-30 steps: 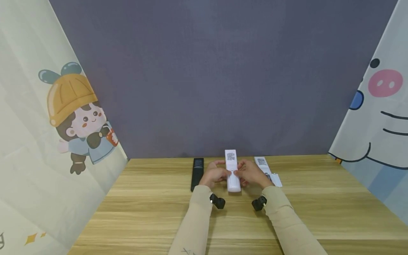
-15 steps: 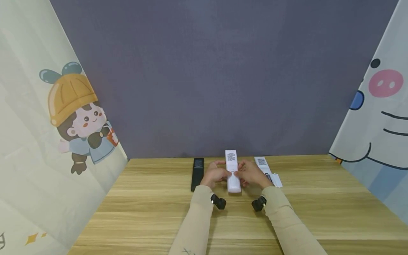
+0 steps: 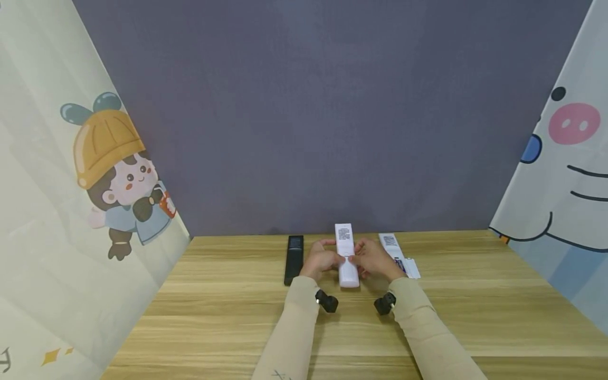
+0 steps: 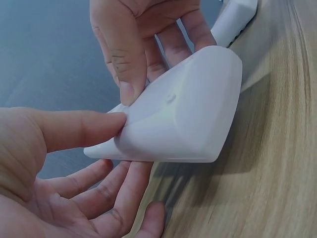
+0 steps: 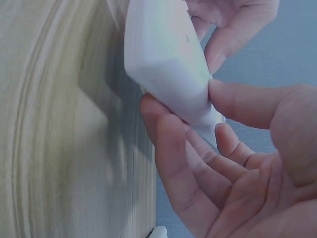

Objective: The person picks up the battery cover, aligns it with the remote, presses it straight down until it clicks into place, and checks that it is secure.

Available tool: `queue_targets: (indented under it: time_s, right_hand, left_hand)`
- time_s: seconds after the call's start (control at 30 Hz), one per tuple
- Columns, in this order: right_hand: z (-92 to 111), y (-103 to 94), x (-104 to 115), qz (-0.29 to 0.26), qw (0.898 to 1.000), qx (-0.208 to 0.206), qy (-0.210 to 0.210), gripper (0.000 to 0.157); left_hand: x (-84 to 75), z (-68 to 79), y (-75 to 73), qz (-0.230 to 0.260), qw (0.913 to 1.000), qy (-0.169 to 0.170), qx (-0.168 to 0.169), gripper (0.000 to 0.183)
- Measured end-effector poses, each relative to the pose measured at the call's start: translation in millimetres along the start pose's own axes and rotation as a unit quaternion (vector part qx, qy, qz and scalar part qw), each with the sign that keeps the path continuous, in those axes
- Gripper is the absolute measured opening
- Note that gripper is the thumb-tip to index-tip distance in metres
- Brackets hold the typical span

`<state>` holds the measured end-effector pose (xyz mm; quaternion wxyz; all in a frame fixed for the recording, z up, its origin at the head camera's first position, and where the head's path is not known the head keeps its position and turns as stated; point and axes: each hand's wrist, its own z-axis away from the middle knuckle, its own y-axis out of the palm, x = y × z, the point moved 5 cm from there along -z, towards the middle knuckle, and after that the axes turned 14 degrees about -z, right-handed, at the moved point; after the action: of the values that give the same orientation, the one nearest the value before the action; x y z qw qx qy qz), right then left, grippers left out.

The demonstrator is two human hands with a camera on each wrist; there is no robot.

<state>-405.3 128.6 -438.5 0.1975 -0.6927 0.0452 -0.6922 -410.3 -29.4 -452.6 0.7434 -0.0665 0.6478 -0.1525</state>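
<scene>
A white remote control is held back side up between both hands, its printed label facing up at the far end. My left hand grips it from the left, thumb on the back face and fingers underneath. From the right, my right hand holds it the same way. Both thumbs press close together near the middle of the back. In the left wrist view, the near end of the white remote control is lifted off the table, with a small raised bump on its back.
To the left of the hands lies a black remote control. Beyond the right hand is another white remote control, label up, its lower part partly hidden by the hand. Beside that lies a small white flat piece. All rest on a wooden table before a grey wall.
</scene>
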Motion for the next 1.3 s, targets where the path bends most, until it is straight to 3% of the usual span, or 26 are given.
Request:
queue_targets:
  time_s: [0.47, 0.73, 0.93, 1.3]
  right_hand:
    - [-0.1, 0.0, -2.3, 0.027, 1.0, -0.009, 0.001, 0.023]
    - [-0.4, 0.6, -1.8, 0.034, 0.999, -0.006, -0.004, 0.024]
    - [-2.0, 1.8, -5.2, 0.041, 0.999, -0.004, 0.001, 0.022]
    - [-4.7, 8.3, -8.3, 0.033, 0.999, 0.015, -0.002, 0.034]
  left_hand:
    - [1.3, -2.8, 3.8, -0.005, 1.0, 0.004, -0.008, 0.064]
    - [-0.6, -2.7, 4.3, -0.053, 0.9983, 0.013, -0.019, 0.057]
    - [-0.7, -2.2, 5.1, -0.06, 0.9978, 0.016, -0.022, 0.053]
    - [1.2, 0.0, 2.0, -0.115, 0.9921, 0.019, -0.046, 0.054]
